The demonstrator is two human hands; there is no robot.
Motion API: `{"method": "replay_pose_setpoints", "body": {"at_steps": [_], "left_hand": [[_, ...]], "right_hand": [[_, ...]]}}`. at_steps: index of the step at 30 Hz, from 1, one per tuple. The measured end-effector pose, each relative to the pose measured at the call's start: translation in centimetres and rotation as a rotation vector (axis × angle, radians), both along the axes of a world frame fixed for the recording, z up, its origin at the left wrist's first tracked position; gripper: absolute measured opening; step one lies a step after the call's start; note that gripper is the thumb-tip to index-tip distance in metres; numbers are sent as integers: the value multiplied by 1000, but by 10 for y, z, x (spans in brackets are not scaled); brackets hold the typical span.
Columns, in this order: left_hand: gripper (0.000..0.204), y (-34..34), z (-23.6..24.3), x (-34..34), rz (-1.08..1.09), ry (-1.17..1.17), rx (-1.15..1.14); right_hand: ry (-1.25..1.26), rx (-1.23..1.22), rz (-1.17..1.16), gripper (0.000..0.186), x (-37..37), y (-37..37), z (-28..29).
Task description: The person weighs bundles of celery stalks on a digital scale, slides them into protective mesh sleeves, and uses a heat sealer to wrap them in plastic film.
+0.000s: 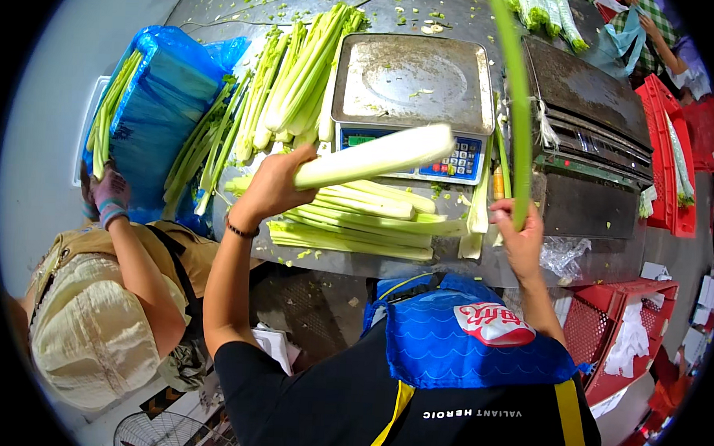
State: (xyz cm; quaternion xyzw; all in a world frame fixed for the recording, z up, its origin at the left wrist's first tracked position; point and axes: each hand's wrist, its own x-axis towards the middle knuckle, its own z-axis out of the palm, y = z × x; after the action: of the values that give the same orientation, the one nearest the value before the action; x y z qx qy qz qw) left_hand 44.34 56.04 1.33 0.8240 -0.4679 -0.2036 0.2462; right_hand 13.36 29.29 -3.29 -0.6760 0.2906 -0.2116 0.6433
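Note:
My left hand (276,185) is wrapped round a thick pale bunch of celery (375,157), lifted and pointing right across the front of the digital scale (413,79). In my right hand (522,233), thumb and fingers pinch a long green celery stalk (520,111) that rises to the top of the view. Below the left hand, loose celery stalks (357,223) lie along the table's near edge. More celery bunches (307,72) rest left of the scale. The scale's steel pan carries only small green scraps. The held bunch covers part of its keypad.
At left, a co-worker's gloved hand (110,192) touches celery in a crate lined with blue plastic (169,98). A dark wrapping machine (593,113) stands right of the scale. Crumpled clear film (564,258) lies near the table's edge. Red crates (666,155) are at far right.

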Motion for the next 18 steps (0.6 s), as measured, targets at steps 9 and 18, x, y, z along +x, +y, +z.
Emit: {"method": "replay_pose_setpoints", "body": {"at_steps": [9, 18], "left_hand": [[35, 80, -85, -84, 1, -490, -76], [30, 44, -107, -54, 55, -722, -139]], "right_hand": [[127, -330, 265, 26, -11, 13, -71], [177, -160, 350, 24, 10, 16, -99]]}}
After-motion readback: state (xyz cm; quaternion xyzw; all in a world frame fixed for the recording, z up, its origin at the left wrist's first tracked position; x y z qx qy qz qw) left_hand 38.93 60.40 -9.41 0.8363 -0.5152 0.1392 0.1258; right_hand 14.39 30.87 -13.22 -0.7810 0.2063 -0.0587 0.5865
